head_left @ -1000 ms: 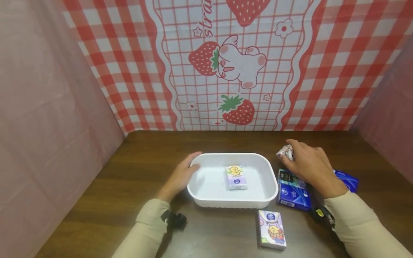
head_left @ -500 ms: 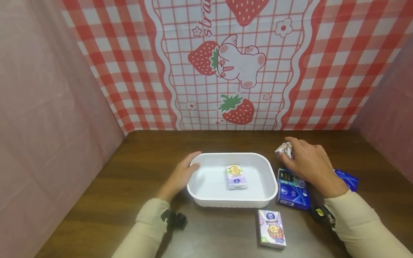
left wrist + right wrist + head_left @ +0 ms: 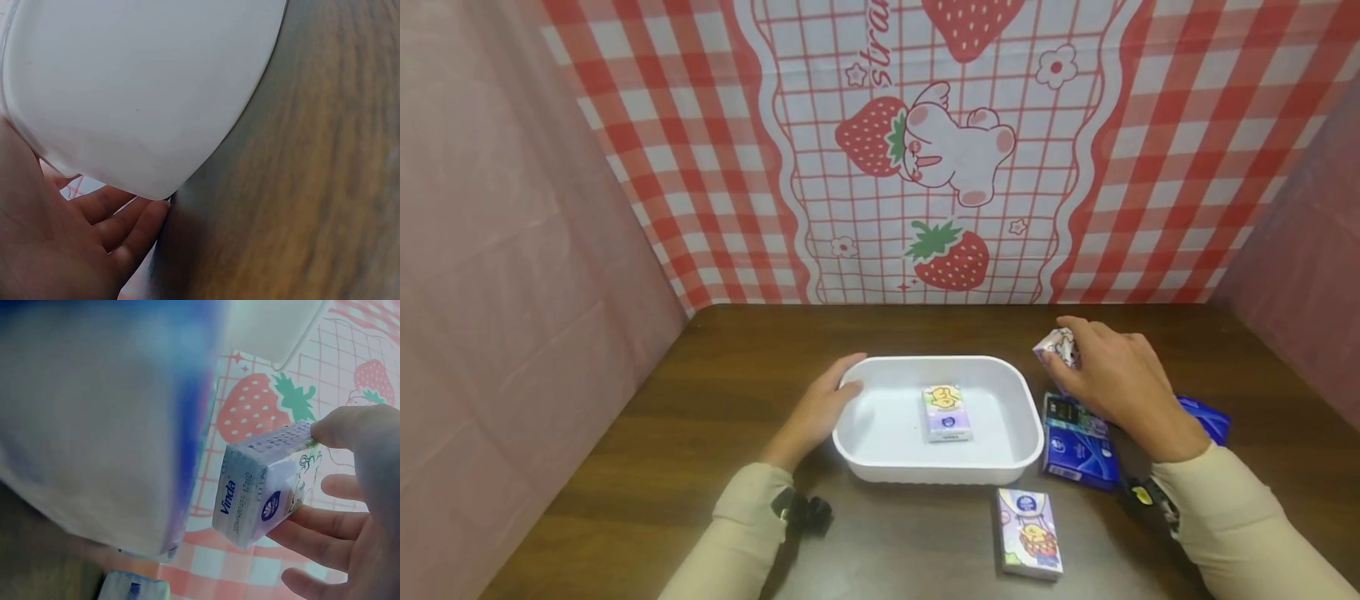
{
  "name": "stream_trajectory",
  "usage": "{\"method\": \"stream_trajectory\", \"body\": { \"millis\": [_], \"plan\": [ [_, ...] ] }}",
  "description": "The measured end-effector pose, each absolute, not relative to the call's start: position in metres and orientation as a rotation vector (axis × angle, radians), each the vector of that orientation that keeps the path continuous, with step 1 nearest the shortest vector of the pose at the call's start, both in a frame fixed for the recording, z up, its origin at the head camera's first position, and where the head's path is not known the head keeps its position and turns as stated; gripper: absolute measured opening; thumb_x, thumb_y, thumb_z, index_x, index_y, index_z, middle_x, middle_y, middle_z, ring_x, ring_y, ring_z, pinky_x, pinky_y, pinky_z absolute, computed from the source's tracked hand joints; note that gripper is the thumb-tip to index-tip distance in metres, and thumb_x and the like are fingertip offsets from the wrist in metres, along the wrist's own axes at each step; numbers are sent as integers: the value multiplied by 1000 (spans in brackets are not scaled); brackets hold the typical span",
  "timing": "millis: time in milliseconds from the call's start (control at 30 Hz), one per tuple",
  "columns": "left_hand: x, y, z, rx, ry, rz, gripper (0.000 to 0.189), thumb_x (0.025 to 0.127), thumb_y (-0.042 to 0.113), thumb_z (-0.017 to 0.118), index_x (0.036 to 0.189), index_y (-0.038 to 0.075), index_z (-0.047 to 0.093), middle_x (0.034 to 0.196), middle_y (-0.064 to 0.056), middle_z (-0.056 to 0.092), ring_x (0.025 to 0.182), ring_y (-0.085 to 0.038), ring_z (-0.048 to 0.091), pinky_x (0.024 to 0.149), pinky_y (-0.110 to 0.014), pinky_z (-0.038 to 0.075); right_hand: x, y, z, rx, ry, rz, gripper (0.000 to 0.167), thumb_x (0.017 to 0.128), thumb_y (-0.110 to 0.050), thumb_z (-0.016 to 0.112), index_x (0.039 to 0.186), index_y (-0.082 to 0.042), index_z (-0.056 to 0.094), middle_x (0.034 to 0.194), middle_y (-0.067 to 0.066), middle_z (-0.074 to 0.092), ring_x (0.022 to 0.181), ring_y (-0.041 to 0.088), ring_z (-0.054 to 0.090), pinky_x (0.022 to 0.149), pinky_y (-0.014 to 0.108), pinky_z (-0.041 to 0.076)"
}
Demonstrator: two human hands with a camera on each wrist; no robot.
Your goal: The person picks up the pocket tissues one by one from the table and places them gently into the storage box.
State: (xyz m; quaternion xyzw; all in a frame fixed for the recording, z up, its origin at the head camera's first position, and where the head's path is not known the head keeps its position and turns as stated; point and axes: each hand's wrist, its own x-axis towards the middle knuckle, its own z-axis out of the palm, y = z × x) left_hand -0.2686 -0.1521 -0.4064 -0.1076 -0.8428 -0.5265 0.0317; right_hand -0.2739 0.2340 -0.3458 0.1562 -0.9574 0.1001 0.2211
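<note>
My left hand (image 3: 812, 412) grips the left end of a white plastic tray (image 3: 938, 475), thumb over the rim and fingers outside. In the left wrist view those fingers lie against the tray's outer wall (image 3: 150, 112). Inside the tray a small tissue pack (image 3: 947, 412) with a yellow cartoon lies flat. Beyond the tray's right end, my right hand (image 3: 1112, 379) pinches another small tissue pack (image 3: 1058, 346) between thumb and fingers. The right wrist view shows this Vinda-labelled pack (image 3: 262, 484) tilted and raised off the table.
Blue tissue packs (image 3: 1078, 450) lie below my right hand, partly hidden by it; one blue end (image 3: 1204, 419) shows right of the wrist. A purple-and-white tissue pack (image 3: 1028, 533) lies in front of the tray. A strawberry-print cloth (image 3: 955, 167) hangs behind the wooden table (image 3: 715, 375).
My right hand has shifted slightly leftward and up with the tissue pack. The left hand stays on the tray.
</note>
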Motion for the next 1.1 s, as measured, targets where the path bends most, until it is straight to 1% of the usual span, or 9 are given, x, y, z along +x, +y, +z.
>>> {"method": "stream_trajectory", "body": {
  "millis": [100, 267, 567, 733, 967, 1033, 1100],
  "plan": [
    [-269, -152, -407, -326, -2602, -1619, 44, 103, 17, 53, 147, 15, 51, 147, -10, 52, 131, -30, 49, 111, -53, 36, -273, 233, -345, 432, -2639, 288, 62, 89, -44, 71, 133, -4, 56, 112, 23, 67, 87, 37, 64, 78, 57, 48],
    [-269, -151, -406, -335, -2599, -1618, 45, 103, 16, 52, 148, 13, 50, 147, -11, 52, 131, -31, 49, 111, -55, 35, -269, 230, -341, 444, -2649, 306, 64, 89, -46, 71, 135, -4, 55, 112, 23, 67, 86, 36, 65, 78, 56, 49],
    [-270, -152, -408, -338, -2598, -1613, 45, 103, 16, 52, 148, 12, 50, 146, -11, 52, 130, -31, 50, 111, -53, 36, -263, 223, -333, 461, -2650, 340, 63, 89, -46, 71, 134, -4, 57, 112, 21, 68, 80, 30, 64, 70, 52, 54],
    [-269, -152, -408, -328, -2602, -1623, 44, 103, 17, 52, 147, 14, 51, 146, -10, 53, 130, -29, 50, 111, -52, 37, -261, 219, -331, 472, -2646, 337, 62, 89, -45, 71, 134, -5, 57, 113, 20, 68, 76, 26, 62, 67, 48, 54],
    [-270, -152, -408, -341, -2588, -1633, 45, 103, 16, 52, 148, 14, 50, 147, -11, 52, 130, -31, 50, 110, -53, 37, -258, 215, -327, 486, -2608, 348, 58, 88, -42, 73, 131, -5, 59, 96, 11, 69, 65, 18, 53, 53, 32, 48],
    [-270, -152, -409, -340, -2589, -1637, 45, 103, 16, 52, 148, 13, 50, 147, -11, 52, 130, -31, 50, 110, -53, 37, -256, 213, -326, 492, -2605, 351, 58, 88, -41, 74, 131, -5, 60, 95, 10, 69, 64, 17, 52, 52, 31, 48],
    [-270, -153, -409, -337, -2589, -1640, 45, 103, 16, 52, 148, 14, 50, 147, -11, 52, 130, -31, 49, 111, -53, 36, -255, 211, -326, 500, -2603, 351, 59, 88, -41, 74, 132, -5, 60, 96, 10, 69, 65, 18, 53, 53, 32, 49]
  ]
}}
